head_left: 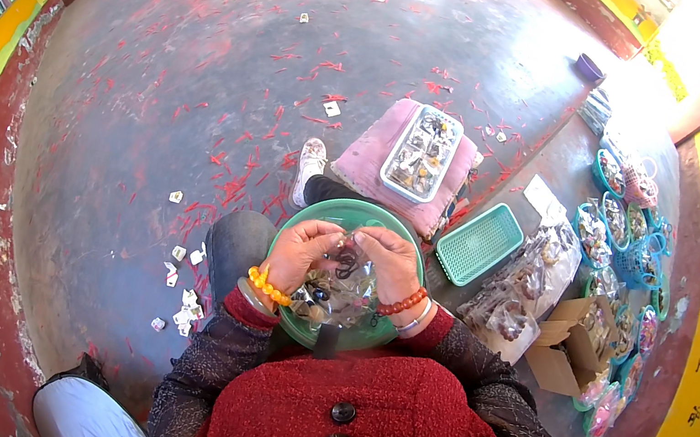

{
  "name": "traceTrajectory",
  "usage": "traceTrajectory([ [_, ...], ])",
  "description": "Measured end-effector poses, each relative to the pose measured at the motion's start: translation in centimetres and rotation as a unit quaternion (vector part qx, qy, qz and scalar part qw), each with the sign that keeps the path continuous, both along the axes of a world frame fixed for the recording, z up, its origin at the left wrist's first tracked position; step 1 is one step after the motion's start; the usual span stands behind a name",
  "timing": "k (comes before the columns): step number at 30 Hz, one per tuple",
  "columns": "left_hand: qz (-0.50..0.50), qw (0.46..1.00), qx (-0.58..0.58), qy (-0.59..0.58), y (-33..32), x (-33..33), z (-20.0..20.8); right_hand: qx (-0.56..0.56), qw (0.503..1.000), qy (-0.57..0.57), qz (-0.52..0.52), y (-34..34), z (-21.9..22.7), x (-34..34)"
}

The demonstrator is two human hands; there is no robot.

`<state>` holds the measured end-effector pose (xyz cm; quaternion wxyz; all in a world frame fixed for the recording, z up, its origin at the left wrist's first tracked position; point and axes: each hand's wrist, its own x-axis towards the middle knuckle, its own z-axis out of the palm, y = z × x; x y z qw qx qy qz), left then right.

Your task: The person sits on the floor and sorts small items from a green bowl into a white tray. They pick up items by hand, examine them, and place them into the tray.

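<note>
Head view: L hand [300, 252] & R hand [391, 265] pinch a clear bag [348, 250] w/ dark loops [347, 266], over a green tub [342, 211]. Pink cushion [368, 155]'s nearby.

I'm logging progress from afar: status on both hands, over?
Left hand, right hand: both pinching clear packet. Green basin below. Nothing visibly in the way.

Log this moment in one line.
left hand: pinching dark looped item | right hand: pinching same item | below: round green basin | beyond: pink cushion
</note>
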<state>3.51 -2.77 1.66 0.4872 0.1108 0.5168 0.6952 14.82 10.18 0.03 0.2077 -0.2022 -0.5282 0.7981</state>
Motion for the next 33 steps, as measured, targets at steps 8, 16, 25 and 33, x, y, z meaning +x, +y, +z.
traceTrajectory([
  [8, -0.022, 1.0, 0.01, -0.002, 0.2, -0.3, -1.1, 0.075, 0.996, 0.008, -0.038, -0.4, -1.3, -0.3],
  [16, 0.065, 0.998, 0.012, 0.022, 0.0, -0.2, -1.3, 0.122, 0.991, -0.046, 0.029, 0.0, -1.0, -0.5],
  [25, 0.038, 0.998, -0.03, 0.035, -0.3, -0.6, -0.6, 0.271, 0.961, -0.047, 0.034, 0.1, -1.6, -0.4],
  [33, 0.075, 0.997, -0.004, 0.028, -0.2, -0.4, -0.8, 0.268, 0.963, -0.003, -0.042, -0.4, -1.6, -0.7],
])
